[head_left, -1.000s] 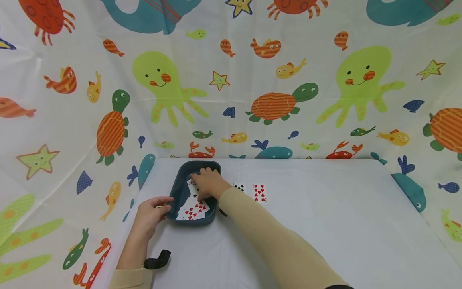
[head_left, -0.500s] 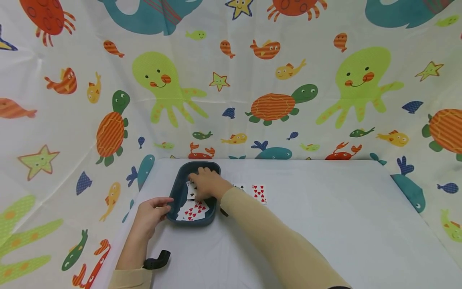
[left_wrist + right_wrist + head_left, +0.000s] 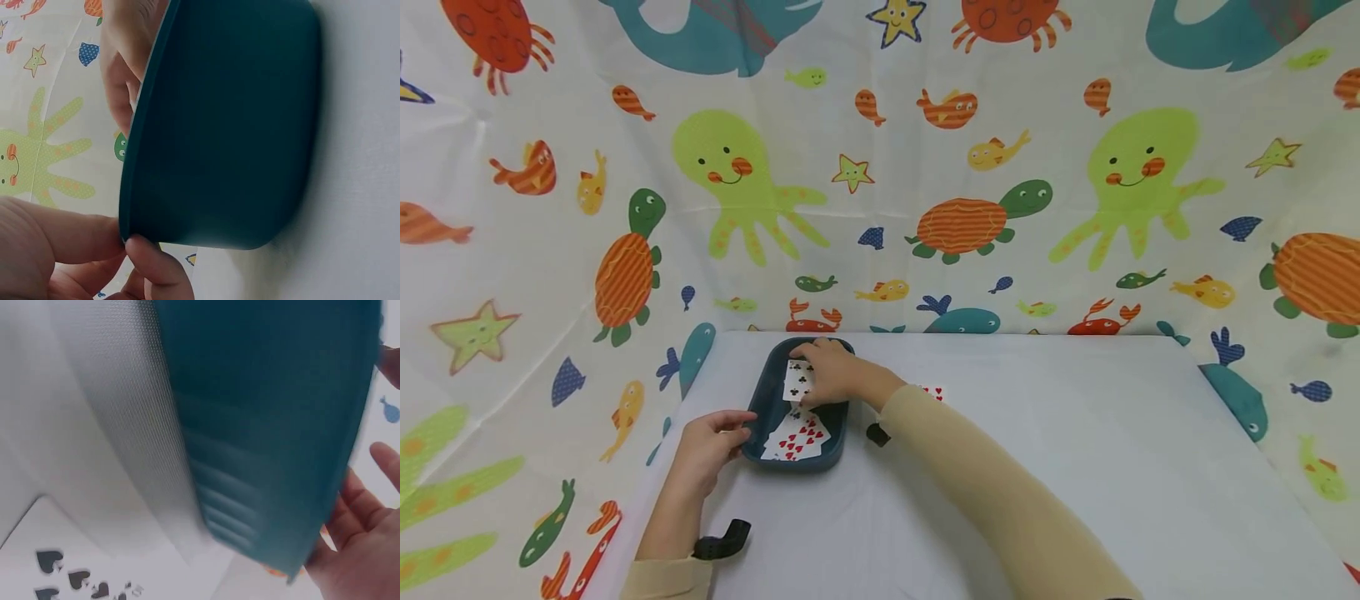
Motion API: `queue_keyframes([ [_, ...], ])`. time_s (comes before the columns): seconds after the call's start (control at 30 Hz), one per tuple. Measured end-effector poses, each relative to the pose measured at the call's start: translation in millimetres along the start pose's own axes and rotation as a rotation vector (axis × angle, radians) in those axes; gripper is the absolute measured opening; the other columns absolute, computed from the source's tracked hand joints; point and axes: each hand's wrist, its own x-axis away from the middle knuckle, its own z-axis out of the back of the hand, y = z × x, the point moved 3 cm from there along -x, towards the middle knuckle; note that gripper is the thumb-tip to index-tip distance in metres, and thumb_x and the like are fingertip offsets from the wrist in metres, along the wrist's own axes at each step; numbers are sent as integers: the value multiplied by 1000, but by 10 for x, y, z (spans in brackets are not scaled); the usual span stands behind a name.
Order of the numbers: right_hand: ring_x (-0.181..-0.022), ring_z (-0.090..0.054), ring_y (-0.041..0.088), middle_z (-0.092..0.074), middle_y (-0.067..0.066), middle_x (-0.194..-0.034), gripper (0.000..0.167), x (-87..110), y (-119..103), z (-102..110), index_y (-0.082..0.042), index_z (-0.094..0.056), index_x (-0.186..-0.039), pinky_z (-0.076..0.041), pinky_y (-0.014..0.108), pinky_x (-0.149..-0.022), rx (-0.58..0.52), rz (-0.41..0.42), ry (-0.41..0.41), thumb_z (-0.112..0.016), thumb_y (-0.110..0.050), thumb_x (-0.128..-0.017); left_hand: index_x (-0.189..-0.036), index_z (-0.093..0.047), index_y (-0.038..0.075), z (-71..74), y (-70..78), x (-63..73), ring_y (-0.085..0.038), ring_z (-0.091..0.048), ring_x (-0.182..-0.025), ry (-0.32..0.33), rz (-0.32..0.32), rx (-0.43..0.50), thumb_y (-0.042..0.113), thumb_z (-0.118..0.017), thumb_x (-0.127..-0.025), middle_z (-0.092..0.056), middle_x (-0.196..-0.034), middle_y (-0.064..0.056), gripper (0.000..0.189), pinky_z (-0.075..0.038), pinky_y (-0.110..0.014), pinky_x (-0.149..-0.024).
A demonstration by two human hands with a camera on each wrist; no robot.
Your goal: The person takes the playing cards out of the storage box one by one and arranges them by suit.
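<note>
A dark teal plastic bin (image 3: 760,417) stands on the white table with playing cards inside. My left hand (image 3: 711,446) pinches its left rim between thumb and fingers, as the left wrist view shows up close at the bin wall (image 3: 219,125). My right hand (image 3: 831,375) reaches over the right rim. Its thumb and fingers hold a clubs playing card (image 3: 795,383) near its ends, inside the far half of the bin. Heart cards (image 3: 797,437) lie in an overlapping pile in the near half. The right wrist view has the right hand (image 3: 362,531) beyond the bin, its card hidden.
Right of the bin a heart card (image 3: 934,392) lies on the table (image 3: 1075,433), partly behind the right sleeve. A spades card (image 3: 75,575) lies outside the bin in the right wrist view. A sea-animal printed cloth (image 3: 880,208) hangs behind.
My right hand has shifted slightly towards the back of the bin, and more of the clubs card shows. The right sleeve covers more of the cards on the table. My left hand stays at the rim.
</note>
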Motion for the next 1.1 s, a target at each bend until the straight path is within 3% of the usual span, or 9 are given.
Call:
queue_keyframes([
  [0.17,-134,-51,20,-56,4,-148,82,170,63,134,-27,-47,-159,-51,41,-112,-63,54,41,-85,-43,-89,-141,-69,2,5,5,5,-28,-59,-109,-10,12,-9,10,-62,-106,-56,-142,-24,36,-57,-18,-78],
  [0.4,-138,-51,19,-56,3,-148,82,489,248,263,-23,-46,-158,-48,42,-118,-141,73,84,-86,-39,-88,-142,-68,1,7,5,18,-28,-59,-111,-16,19,-2,10,-62,-107,-56,-145,-25,37,-56,-19,-79],
  [0.67,-140,-50,22,-55,4,-150,83,912,611,338,-25,-45,-159,-47,50,-120,-189,8,98,-87,-37,-89,-142,-68,1,5,8,40,-29,-58,-112,-8,17,-2,10,-62,-106,-55,-146,-26,37,-56,-18,-78],
  [1.1,-140,-50,28,-55,7,-147,83,1645,1447,213,-22,-48,-156,-45,55,-121,-208,-145,131,-91,-30,-85,-141,-68,2,-9,12,15,-28,-58,-108,3,31,-10,10,-62,-107,-58,-142,-24,36,-57,-19,-77],
])
